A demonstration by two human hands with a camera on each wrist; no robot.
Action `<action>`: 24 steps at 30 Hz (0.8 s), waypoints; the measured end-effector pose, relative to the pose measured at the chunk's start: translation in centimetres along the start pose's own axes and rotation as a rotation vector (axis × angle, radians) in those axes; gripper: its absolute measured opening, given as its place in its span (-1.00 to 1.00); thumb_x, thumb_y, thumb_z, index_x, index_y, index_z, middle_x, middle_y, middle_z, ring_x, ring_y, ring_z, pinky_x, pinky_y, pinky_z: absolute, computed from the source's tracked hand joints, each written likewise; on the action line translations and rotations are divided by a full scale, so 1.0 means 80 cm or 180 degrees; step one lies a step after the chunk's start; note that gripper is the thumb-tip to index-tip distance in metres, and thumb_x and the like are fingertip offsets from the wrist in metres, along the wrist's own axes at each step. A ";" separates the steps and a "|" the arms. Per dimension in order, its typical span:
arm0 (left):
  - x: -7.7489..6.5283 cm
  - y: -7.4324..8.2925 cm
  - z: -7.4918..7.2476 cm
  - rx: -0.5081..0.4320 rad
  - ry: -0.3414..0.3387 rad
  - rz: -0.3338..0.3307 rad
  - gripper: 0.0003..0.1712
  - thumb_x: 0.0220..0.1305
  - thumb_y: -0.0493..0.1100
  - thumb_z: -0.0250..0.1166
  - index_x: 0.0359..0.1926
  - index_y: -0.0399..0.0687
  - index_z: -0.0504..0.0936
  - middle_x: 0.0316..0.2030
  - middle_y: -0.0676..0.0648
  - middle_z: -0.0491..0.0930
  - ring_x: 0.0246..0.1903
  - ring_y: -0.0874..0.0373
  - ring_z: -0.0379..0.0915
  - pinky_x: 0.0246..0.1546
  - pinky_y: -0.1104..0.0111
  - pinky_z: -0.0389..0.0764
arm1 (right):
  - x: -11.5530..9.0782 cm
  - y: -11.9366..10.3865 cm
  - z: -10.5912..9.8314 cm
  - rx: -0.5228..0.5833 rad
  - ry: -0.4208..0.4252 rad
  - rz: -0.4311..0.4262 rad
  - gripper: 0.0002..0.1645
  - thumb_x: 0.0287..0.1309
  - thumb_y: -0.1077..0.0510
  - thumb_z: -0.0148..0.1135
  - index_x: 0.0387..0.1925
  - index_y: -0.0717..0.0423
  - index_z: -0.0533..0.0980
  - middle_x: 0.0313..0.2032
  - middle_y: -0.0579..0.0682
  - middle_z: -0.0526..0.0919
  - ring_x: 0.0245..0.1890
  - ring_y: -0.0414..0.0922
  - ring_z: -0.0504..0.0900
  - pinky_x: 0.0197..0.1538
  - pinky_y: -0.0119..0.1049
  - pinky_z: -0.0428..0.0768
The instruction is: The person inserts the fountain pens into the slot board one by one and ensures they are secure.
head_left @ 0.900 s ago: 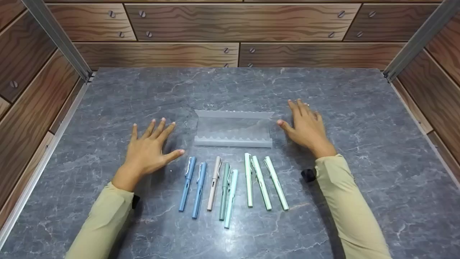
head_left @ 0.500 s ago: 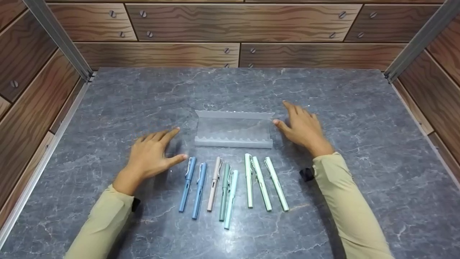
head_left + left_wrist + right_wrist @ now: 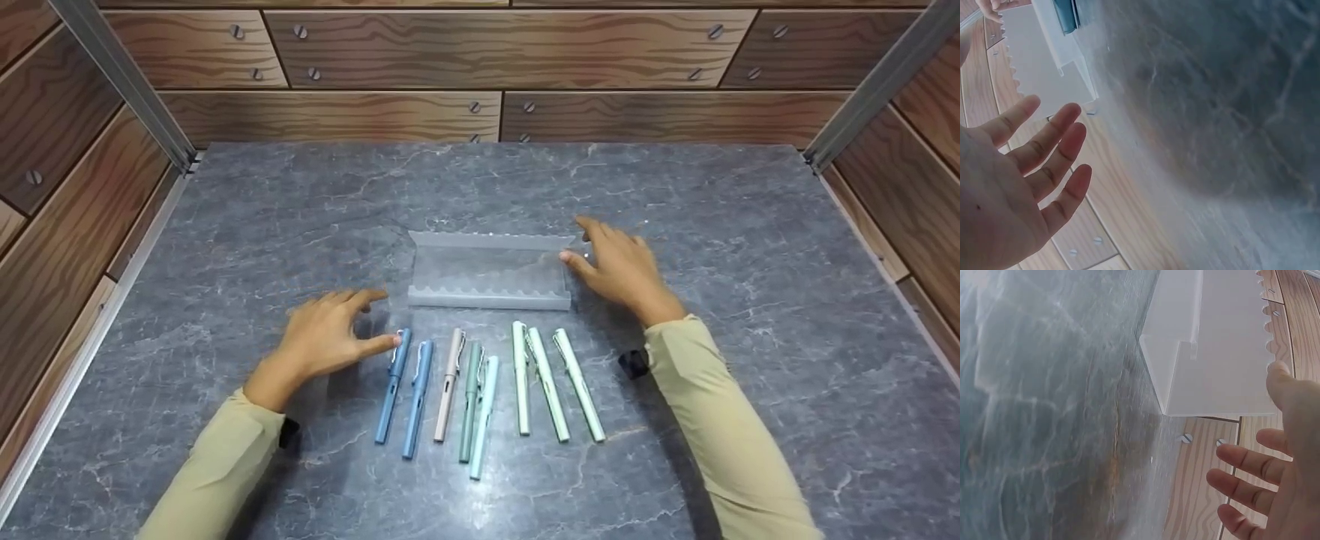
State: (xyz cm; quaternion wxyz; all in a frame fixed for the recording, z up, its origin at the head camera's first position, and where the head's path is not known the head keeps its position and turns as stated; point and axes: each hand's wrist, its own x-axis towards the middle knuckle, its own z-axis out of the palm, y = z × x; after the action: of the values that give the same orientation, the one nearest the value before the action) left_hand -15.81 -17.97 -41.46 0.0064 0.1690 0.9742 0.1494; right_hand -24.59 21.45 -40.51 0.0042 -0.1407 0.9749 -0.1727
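Note:
A clear plastic pen stand [image 3: 489,301] with scalloped edges stands on the table. In front of it lies a loose row of pens: two blue pens [image 3: 417,397], a pinkish pen [image 3: 448,386], a dark green pen [image 3: 470,401], a mint pen [image 3: 484,418] and three pale green pens [image 3: 547,384]. My left hand [image 3: 322,337] hovers with fingers spread, its thumb tip over the cap of the leftmost blue pen. At the stand's right end is my right hand [image 3: 622,270], thumb and index finger apart; in the right wrist view the thumb [image 3: 1279,379] overlaps the scalloped edge.
The grey marbled table [image 3: 300,195] is bounded by wood-patterned walls [image 3: 390,49] at the back and sides. Metal posts [image 3: 127,86] rise at its back corners. Dark wrist cameras [image 3: 634,364] sit beneath both sleeves.
My right hand has shifted left to the stand's right end. The left hand has moved right and nearer the front, its fingers bending from flat. The pens and stand have stayed put.

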 end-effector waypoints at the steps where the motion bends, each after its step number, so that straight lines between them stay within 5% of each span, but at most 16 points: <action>1: 0.000 0.000 0.001 -0.0018 -0.0011 0.0012 -0.15 0.05 0.46 0.23 0.27 0.13 0.45 -0.05 -0.08 0.66 -0.10 -0.08 0.58 -0.18 0.02 0.55 | 0.000 0.000 0.001 0.0028 0.0013 -0.0021 -0.19 0.33 -0.24 0.02 0.43 0.09 0.12 0.20 0.18 0.50 0.21 0.19 0.43 0.25 0.17 0.25; 24: 0.005 0.002 0.015 -0.0238 -0.0353 0.0073 -0.17 -0.07 0.43 0.35 0.15 0.09 0.53 -0.23 -0.01 0.62 -0.17 0.01 0.51 -0.02 -0.04 0.47 | 0.010 -0.004 0.012 0.0522 0.0078 -0.0065 -0.51 0.36 0.03 0.07 0.23 0.14 0.33 -0.02 0.18 0.64 -0.01 0.13 0.60 0.14 0.05 0.28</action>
State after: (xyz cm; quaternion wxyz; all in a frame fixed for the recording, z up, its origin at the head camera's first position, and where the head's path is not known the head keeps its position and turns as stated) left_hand -16.08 -17.38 -42.54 0.0650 0.1878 0.9641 0.1761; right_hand -25.18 20.64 -41.29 0.0020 -0.1477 0.9559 -0.2537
